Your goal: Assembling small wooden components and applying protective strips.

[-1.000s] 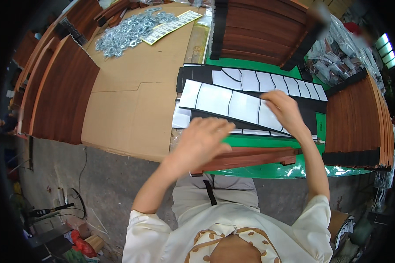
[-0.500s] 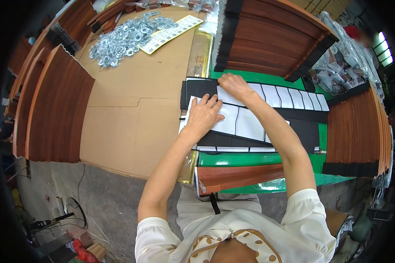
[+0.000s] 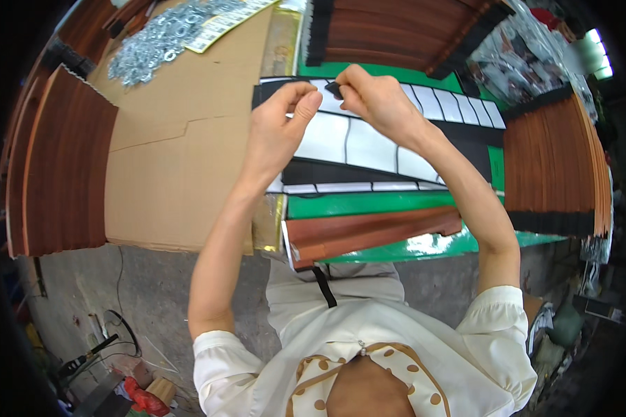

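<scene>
Black strips with white rectangular panels (image 3: 372,147) lie stacked and overlapping in front of me. My right hand (image 3: 382,104) is raised above the far strip, pinching a small black piece (image 3: 334,90) between thumb and fingers. Close to its left, my left hand (image 3: 279,128) has curled fingers, with the thumb tip near the index fingertip. Whatever may lie between those fingertips is too small to make out. Both hands hover over the strips' left part and partly hide them.
Cardboard (image 3: 174,160) covers the left surface, with metal washers (image 3: 163,45) heaped at its far end. Stacks of reddish-brown boards stand at left (image 3: 66,167), far (image 3: 396,35) and right (image 3: 549,156). One brown wooden piece (image 3: 375,233) lies along the near green edge.
Both hands have lifted off the strips and come together. A small black piece now shows in my right hand. The whole view has shifted, so the surface sits higher and farther left.
</scene>
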`<action>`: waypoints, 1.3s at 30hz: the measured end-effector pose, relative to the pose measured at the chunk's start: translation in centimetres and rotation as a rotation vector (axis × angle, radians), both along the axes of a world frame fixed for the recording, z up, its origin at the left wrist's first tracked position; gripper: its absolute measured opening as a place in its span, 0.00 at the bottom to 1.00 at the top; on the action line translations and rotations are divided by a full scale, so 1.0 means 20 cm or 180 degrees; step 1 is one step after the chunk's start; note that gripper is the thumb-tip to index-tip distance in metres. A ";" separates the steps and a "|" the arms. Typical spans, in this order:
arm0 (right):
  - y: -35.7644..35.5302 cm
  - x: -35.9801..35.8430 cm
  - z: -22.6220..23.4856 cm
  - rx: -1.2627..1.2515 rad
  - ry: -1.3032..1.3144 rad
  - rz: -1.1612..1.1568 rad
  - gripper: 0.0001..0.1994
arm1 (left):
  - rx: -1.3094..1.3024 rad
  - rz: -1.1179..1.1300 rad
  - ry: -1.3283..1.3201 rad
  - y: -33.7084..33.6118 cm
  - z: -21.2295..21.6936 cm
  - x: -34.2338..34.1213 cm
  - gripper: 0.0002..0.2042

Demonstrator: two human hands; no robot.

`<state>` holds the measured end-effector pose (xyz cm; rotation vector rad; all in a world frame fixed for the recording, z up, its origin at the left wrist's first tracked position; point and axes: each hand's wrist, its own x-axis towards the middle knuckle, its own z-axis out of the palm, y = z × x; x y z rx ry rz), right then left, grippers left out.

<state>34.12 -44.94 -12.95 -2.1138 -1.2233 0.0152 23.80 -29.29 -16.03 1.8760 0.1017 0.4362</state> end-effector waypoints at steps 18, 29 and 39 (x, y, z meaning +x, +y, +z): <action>-0.50 -0.97 0.02 0.0470 0.0814 0.0678 0.13 | 0.0629 -0.0447 -0.0462 -0.41 0.10 -0.96 0.10; -0.43 -1.04 0.01 0.0100 0.1728 0.0867 0.12 | 0.0678 -0.0348 -0.0891 -0.34 -0.02 -1.13 0.14; -0.27 -0.91 -0.14 0.0422 0.0328 0.0072 0.13 | 0.0113 0.0190 -0.0064 -0.23 -0.19 -0.91 0.17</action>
